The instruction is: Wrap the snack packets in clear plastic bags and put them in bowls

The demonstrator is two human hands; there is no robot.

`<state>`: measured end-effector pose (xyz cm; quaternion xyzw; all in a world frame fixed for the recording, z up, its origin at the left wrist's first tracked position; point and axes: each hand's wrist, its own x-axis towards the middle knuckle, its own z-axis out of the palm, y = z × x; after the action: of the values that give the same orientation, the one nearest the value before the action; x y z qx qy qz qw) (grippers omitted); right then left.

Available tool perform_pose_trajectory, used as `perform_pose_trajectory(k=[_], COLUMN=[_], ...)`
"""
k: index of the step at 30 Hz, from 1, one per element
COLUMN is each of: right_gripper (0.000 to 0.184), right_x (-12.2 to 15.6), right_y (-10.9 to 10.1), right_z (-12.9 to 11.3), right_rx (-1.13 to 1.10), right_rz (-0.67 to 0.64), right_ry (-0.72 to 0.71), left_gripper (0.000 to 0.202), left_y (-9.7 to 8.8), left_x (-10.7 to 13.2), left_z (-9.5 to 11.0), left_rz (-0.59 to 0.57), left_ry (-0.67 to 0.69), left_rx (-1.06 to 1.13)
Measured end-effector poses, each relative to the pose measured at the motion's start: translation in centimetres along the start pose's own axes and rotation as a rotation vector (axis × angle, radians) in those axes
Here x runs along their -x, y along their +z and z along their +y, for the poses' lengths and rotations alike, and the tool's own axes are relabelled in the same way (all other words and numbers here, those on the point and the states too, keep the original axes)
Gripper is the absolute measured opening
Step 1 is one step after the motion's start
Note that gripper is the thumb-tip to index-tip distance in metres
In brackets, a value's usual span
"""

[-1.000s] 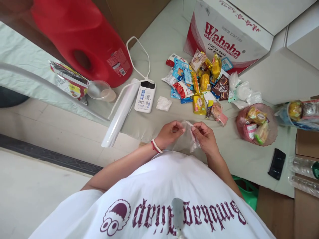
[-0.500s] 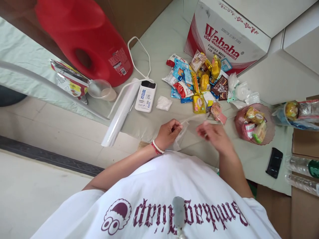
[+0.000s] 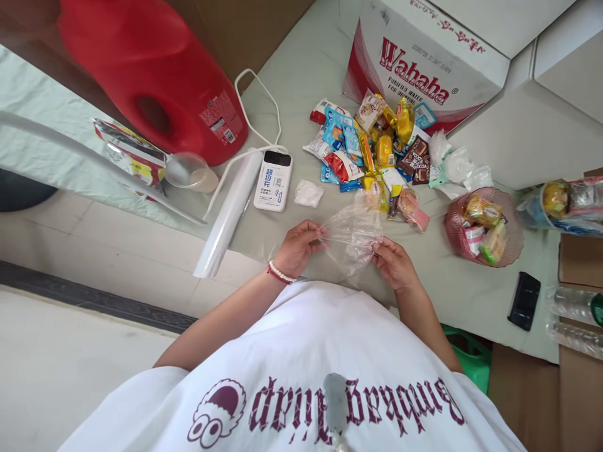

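Observation:
A clear, thin plastic bag (image 3: 351, 242) is stretched between my two hands, just in front of my shirt. My left hand (image 3: 298, 246), with a white beaded bracelet at the wrist, pinches its left edge. On the other side, my right hand (image 3: 392, 260) grips the right edge between thumb and fingers. Beyond the bag lies a pile of wrapped snacks (image 3: 384, 150), part of it seen through the film. A small folded white packet (image 3: 308, 193) rests on the table past my left hand.
A white power bank (image 3: 274, 182) with a cable and a roll of clear film (image 3: 230, 216) lie left, near a big red jug (image 3: 160, 81). To the right are a pink bowl (image 3: 511, 242) of snacks and a black phone (image 3: 524, 301). A Wahaha carton (image 3: 424, 69) stands behind.
My right hand has come to the bag and now holds its right side. The bag is spread wider between both hands, and my left hand has shifted slightly left.

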<state>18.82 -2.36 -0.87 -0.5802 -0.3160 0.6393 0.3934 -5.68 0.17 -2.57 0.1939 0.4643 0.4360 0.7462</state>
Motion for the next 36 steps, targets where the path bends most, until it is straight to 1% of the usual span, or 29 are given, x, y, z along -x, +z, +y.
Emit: perform_pose_trajectory(k=[2, 3, 4, 6, 8, 10, 11, 13, 14, 16, 19, 22, 24, 27, 30, 33, 35, 36], right_gripper=[0.036, 0.036, 0.035, 0.033, 0.030, 0.029, 0.030, 0.033, 0.035, 0.042, 0.050, 0.047, 0.042, 0.041, 0.040, 0.043, 0.046, 0.047], right_x=[0.2, 0.2, 0.2, 0.2, 0.2, 0.3, 0.3, 0.5, 0.5, 0.6, 0.5, 0.0, -0.5, -0.9, -0.9, -0.6, -0.4, -0.4], right_y=[0.0, 0.0, 0.0, 0.0, 0.0, -0.1, -0.2, -0.5, -0.7, -1.0, -0.8, 0.0, 0.4, 0.2, -1.3, -2.7, -2.8, -2.4], right_z=[0.5, 0.8, 1.1, 1.4, 1.6, 1.6, 1.6, 1.7, 1.8, 1.9, 2.1, 2.1, 2.1, 2.2, 2.2, 2.1, 2.0, 2.0], right_rx=[-0.022, -0.025, -0.021, 0.011, 0.055, 0.086, 0.094, 0.106, 0.108, 0.089, 0.070, 0.180, 0.213, 0.130, 0.044, -0.015, -0.019, -0.001], right_rz=[0.006, 0.003, -0.005, -0.028, -0.043, -0.054, -0.057, -0.056, -0.038, 0.042, 0.186, 0.258, 0.291, 0.293, 0.289, 0.341, 0.346, 0.324], right_ry=[0.003, 0.012, 0.020, 0.020, -0.002, -0.025, -0.032, -0.027, -0.019, -0.024, -0.100, -0.206, -0.240, -0.177, -0.109, -0.099, -0.100, -0.091], left_gripper=[0.038, 0.041, 0.045, 0.050, 0.044, 0.033, 0.031, 0.036, 0.040, 0.048, 0.053, 0.060, 0.066, 0.067, 0.062, 0.059, 0.058, 0.058], left_y=[0.7, 1.1, 1.5, 2.2, 2.7, 3.0, 3.1, 3.2, 3.3, 3.5, 3.8, 4.1, 4.1, 3.5, 2.4, 1.5, 1.4, 1.5], left_x=[0.2, 0.2, 0.1, -0.4, -1.1, -1.8, -2.1, -2.6, -2.7, -2.6, -2.1, -1.6, -1.5, -1.7, -1.8, -1.7, -1.5, -1.4], left_z=[0.1, 0.0, -0.1, -0.6, -1.1, -1.7, -1.9, -2.3, -2.4, -2.7, -3.2, -3.5, -3.5, -2.9, -2.1, -1.3, -1.1, -1.2], left_rz=[-0.068, -0.072, -0.055, -0.004, 0.017, 0.044, 0.077, 0.160, 0.192, 0.216, 0.184, 0.110, 0.103, 0.168, 0.217, 0.247, 0.249, 0.240], left_ry=[-0.079, -0.109, -0.123, -0.106, -0.045, 0.019, 0.047, 0.119, 0.164, 0.251, 0.306, 0.304, 0.275, 0.218, 0.198, 0.183, 0.184, 0.186], left_rx=[0.051, 0.033, -0.014, -0.165, -0.302, -0.376, -0.393, -0.419, -0.440, -0.497, -0.574, -0.555, -0.480, -0.350, -0.280, -0.246, -0.237, -0.239])
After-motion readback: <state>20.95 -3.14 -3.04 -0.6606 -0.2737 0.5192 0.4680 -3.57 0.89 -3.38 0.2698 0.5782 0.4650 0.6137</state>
